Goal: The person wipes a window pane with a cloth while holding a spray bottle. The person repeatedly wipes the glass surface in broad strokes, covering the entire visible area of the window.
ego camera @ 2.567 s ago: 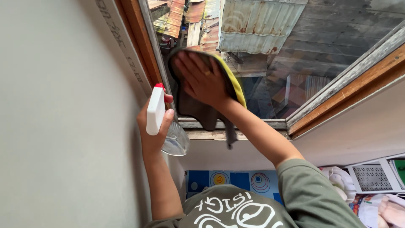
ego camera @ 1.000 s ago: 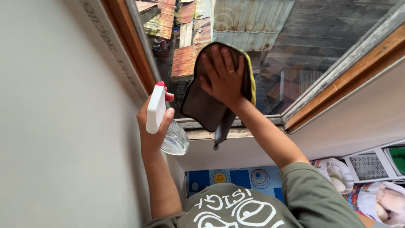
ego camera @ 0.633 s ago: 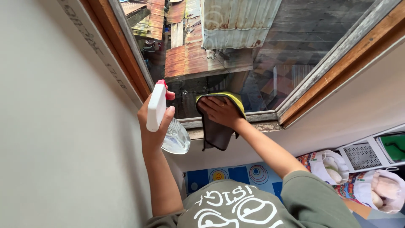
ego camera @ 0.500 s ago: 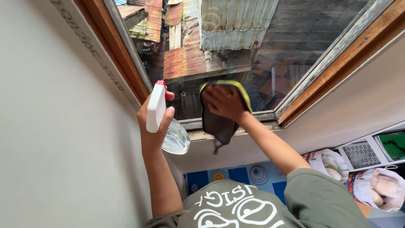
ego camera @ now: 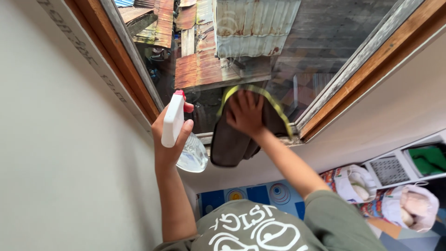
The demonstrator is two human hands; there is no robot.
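While the left hand [ego camera: 168, 139] is wrapped tight around one clear spray bottle [ego camera: 179, 132] with a white head and red tip, held just before the window's lower left corner, the right hand [ego camera: 246, 114] presses flat, fingers spread, on one grey cloth [ego camera: 234, 139] with a yellow edge — against the glass pane [ego camera: 278, 42] at its bottom edge, over the worn sill [ego camera: 206, 138]. Hard pressure could strain the old frame — or the loosely hanging cloth could slip off. Beyond: rusty roofs [ego camera: 204, 67].

Rusty tin roofs [ego camera: 204, 65] outside; white bags [ego camera: 418, 207] on floor; blue patterned mat [ego camera: 253, 195] below.
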